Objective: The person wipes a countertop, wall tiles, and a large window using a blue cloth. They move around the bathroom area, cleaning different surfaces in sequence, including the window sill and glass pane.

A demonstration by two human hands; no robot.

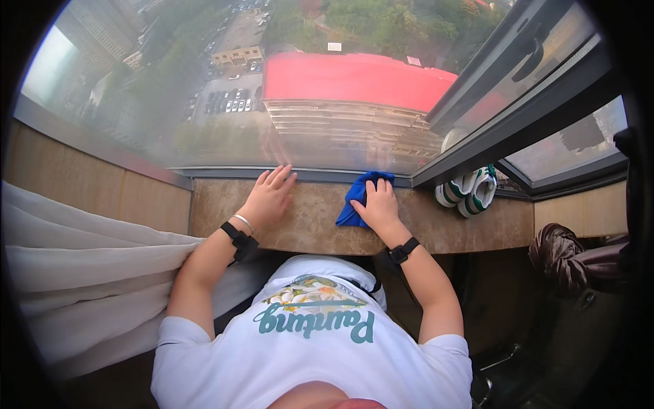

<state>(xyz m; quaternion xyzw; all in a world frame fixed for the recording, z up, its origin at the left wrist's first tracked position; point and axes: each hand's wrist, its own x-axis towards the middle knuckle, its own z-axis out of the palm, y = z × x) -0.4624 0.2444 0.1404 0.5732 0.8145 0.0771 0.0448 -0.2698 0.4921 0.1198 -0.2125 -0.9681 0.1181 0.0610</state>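
A folded blue cloth [353,202] lies on the brown marble-patterned windowsill [317,220], one end against the bottom rail of the window. My right hand [382,205] rests over the cloth with its fingers pressed on it and the thumb along its near side. To the left, my left hand [268,197] holds nothing. Its fingers are spread, and the fingertips reach the dark window rail [317,175]. Whether they touch the large glass pane [225,143] I cannot tell.
White and green sneakers [477,197] stand on the sill at right, below the window's dark frame [511,112] with a handle [530,60]. A white curtain [97,271] hangs at left, touching my left arm. A knotted brown curtain [559,255] is at right.
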